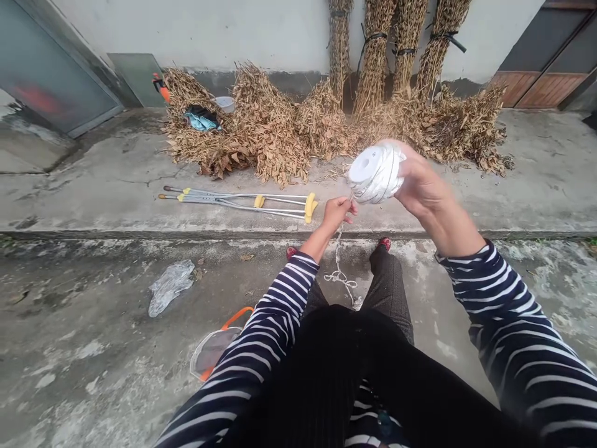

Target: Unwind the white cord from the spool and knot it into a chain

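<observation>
My right hand (422, 183) is raised in front of me and wrapped round a white spool of string (374, 173), its round end facing me. A little lower and to the left, my left hand (338, 213) pinches the loose white string (342, 274) that comes off the spool. The string hangs down between my knees and curls onto the concrete ground. Both arms wear dark sleeves with white stripes.
A pair of metal crutches (242, 201) with yellow pads lies on the raised concrete slab ahead. Dried plant bundles (280, 127) are heaped and leaned along the wall. A crumpled plastic bag (170, 285) and an orange-rimmed clear bag (215, 348) lie at my left.
</observation>
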`<state>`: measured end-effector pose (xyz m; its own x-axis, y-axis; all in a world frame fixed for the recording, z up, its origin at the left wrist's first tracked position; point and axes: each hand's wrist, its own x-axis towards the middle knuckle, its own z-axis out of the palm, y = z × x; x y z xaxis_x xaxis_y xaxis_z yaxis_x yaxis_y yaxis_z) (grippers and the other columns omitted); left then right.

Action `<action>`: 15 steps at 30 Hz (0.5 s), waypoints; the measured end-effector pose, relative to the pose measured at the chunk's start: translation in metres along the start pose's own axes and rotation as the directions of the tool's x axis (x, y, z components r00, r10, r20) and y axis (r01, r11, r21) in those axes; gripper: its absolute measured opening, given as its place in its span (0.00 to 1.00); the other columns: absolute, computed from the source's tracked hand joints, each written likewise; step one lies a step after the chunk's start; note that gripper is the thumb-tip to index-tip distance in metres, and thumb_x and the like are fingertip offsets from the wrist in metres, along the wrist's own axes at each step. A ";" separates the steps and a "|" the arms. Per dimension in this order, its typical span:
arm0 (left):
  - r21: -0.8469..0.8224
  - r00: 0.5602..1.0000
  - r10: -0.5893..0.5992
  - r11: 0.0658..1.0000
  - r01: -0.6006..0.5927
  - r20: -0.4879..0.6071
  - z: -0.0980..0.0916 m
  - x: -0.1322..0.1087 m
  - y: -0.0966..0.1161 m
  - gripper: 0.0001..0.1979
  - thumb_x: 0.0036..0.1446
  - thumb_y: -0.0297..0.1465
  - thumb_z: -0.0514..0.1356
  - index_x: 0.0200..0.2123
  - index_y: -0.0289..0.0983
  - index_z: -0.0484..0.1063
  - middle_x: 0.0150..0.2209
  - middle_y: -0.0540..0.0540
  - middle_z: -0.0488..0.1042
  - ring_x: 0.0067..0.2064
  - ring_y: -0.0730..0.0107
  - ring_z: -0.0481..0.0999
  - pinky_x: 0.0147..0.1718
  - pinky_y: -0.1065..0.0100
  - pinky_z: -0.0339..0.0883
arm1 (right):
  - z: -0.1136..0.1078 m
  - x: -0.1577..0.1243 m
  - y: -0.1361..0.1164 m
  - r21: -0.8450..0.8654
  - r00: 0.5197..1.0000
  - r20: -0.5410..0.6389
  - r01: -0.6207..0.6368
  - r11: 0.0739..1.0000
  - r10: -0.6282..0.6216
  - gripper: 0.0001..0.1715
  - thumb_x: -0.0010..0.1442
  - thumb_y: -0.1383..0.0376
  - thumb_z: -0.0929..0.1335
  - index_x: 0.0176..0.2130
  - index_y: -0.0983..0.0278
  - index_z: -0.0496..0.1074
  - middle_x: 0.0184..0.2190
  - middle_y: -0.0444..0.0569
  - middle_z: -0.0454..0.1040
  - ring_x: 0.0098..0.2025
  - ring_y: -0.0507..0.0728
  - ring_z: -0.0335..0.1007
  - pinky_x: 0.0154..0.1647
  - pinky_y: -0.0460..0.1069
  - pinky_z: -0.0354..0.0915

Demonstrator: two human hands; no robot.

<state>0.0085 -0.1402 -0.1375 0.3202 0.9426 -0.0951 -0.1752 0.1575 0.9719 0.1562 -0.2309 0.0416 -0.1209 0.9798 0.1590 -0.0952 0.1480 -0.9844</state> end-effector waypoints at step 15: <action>0.061 0.993 -0.021 0.998 0.014 0.115 -0.004 -0.080 -0.010 0.07 0.53 0.28 0.62 0.24 0.32 0.75 0.33 0.42 0.81 0.34 0.71 0.78 0.24 0.74 0.75 | -0.030 0.026 0.053 -0.355 0.929 -0.267 0.154 0.922 -0.258 0.29 0.44 0.61 0.76 0.47 0.55 0.70 0.40 0.47 0.72 0.44 0.62 0.70 0.43 0.58 0.72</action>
<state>-0.0187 -0.2162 -0.1408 0.4290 0.8988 -0.0898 -0.1139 0.1524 0.9817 0.1775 -0.1934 -0.0087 0.1759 0.9075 0.3815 0.2439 0.3353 -0.9100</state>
